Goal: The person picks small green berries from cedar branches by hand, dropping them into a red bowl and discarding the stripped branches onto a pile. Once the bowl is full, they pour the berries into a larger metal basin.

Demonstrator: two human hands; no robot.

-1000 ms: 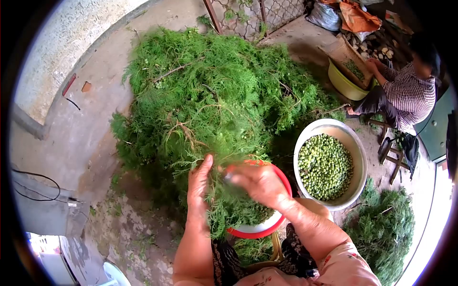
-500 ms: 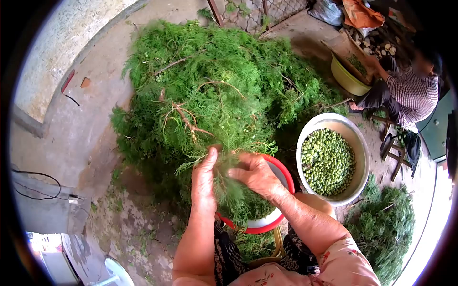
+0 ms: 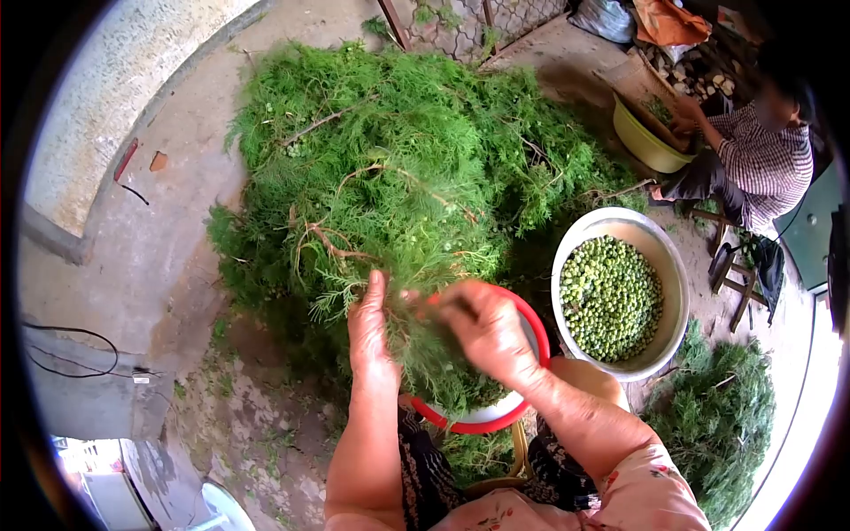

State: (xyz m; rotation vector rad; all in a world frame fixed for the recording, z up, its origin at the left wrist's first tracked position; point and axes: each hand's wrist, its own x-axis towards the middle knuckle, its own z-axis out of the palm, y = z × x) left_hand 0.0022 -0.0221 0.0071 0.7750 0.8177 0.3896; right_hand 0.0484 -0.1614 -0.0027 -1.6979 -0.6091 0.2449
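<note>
My left hand (image 3: pixel 372 329) is closed around a leafy evergreen branch (image 3: pixel 343 250), its thumb pointing up along the stem. The branch's brown woody part reaches up over the pile, and its green sprays hang below my fingers. Close on the right, my right hand (image 3: pixel 496 336) has its fingers curled in against the sprays, pinched together and partly blurred; what they hold is hidden. Beneath both hands stands a red-rimmed basin (image 3: pixel 542 332) with greenery in it. A large heap of evergreen branches (image 3: pixel 372 124) lies just beyond.
A metal basin (image 3: pixel 680 310) holding small round green cones (image 3: pixel 611 301) stands to the right. Below it lies another pile of cut branches (image 3: pixel 717 407). At the upper right a person (image 3: pixel 753 159) sits beside a yellow-green tub (image 3: pixel 646 146). A black cable (image 3: pixel 115 350) lies at left.
The branch in my left hand has shifted slightly left and down, its woody part tipping lower. My right hand has moved a little to the right, its fingers curling more.
</note>
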